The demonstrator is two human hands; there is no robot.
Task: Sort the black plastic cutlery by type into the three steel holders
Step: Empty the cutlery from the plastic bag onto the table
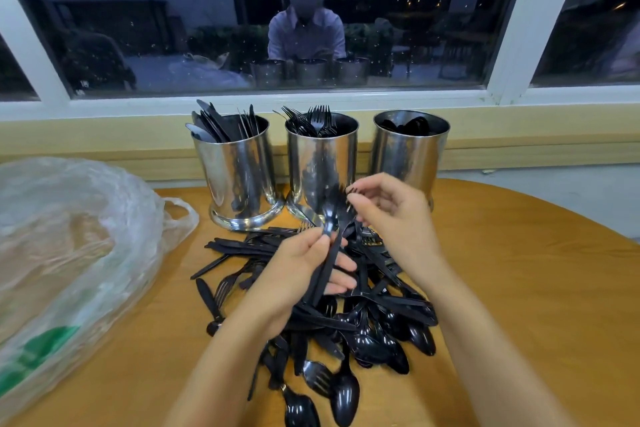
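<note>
A heap of black plastic cutlery [374, 329] lies on the wooden table [519, 270] in front of me. Three steel holders stand behind it: the left holder [239, 170] has knives, the middle holder [322, 156] has forks, the right holder [410, 152] has spoons. My left hand [298, 274] grips a small bunch of black pieces [329, 253] by their handles, a spoon and a fork among them, heads upward. My right hand [391, 215] pinches the tines of a fork at the top of that bunch, just in front of the middle holder.
A crumpled clear plastic bag [69, 253] with green print covers the table's left side. A window with a white frame [277, 100] and a yellow sill run behind the holders. The table's curved edge drops away at the right.
</note>
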